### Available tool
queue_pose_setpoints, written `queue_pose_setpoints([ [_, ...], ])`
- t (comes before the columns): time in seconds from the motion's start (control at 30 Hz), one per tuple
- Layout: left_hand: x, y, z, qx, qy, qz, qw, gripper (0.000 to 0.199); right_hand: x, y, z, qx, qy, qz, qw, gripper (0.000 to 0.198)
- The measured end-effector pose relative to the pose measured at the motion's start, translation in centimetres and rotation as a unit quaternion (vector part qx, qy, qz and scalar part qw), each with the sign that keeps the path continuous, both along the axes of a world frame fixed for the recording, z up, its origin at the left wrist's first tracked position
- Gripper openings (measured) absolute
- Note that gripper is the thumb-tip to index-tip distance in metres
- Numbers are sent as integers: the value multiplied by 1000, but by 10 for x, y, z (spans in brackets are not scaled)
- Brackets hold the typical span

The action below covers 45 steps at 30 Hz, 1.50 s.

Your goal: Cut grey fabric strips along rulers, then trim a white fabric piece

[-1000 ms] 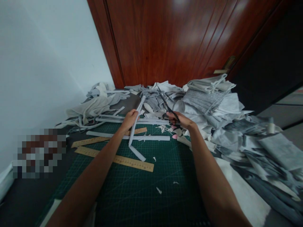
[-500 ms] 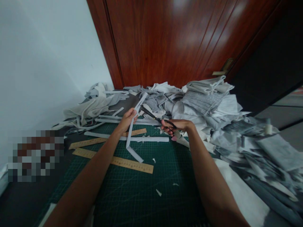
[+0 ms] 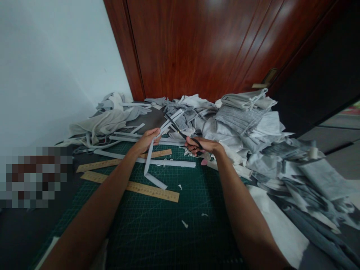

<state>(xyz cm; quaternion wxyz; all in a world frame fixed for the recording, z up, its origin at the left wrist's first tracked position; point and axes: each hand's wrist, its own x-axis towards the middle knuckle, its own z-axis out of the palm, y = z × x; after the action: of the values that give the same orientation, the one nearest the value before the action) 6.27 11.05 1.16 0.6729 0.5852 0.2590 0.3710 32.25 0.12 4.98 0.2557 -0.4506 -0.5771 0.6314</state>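
My left hand (image 3: pixel 146 141) is closed on a long whitish fabric strip (image 3: pixel 148 160). The strip slants up and right from my fingers, while its lower part hangs down and bends sideways over the cutting mat. In my right hand (image 3: pixel 203 145) is a pair of black scissors (image 3: pixel 182 134), its blades pointing up and left and reaching the upper part of the strip. Whether the blades are parted around the strip is hard to make out. Below my hands another pale strip (image 3: pixel 180 164) lies flat on the green cutting mat (image 3: pixel 157 228).
Wooden rulers (image 3: pixel 153 191) lie on the mat with small white scraps (image 3: pixel 185 224). Grey and white cloth is heaped along the right (image 3: pixel 242 123), with a smaller pile (image 3: pixel 105 122) at the left. A wooden door (image 3: pixel 191 48) stands behind.
The strip's upper end has swung right and now leans more. The scissors have moved up and left so their blades meet the strip. The view has shifted slightly.
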Motion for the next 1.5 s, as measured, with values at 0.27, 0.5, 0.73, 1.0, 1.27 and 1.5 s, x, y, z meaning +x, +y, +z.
queue_pose_setpoints([
  [0.27, 1, 0, 3, -23, -6, 9, 1000, 31, 1, 2, -3, 75, -66, -68, 993, 58],
  [0.5, 1, -1, 5, -20, -14, 8, 1000, 33, 10, -1, -1, 120, -34, -119, 985, 62],
  [0.73, 3, 0, 4, -10, -22, 23, 999, 41, 13, -1, -3, 48, -52, -38, 997, 71],
  [1.0, 3, 1, 3, -11, -2, 42, 999, 41, -4, -5, 10, 12, -93, 24, 995, 77],
  [1.27, 4, -1, 3, -16, 12, 53, 998, 37, -14, -3, 15, 33, -138, 35, 989, 71],
  [1.5, 5, -3, 4, -24, 30, 66, 997, 37, -12, -3, 10, 82, -146, 24, 986, 57],
])
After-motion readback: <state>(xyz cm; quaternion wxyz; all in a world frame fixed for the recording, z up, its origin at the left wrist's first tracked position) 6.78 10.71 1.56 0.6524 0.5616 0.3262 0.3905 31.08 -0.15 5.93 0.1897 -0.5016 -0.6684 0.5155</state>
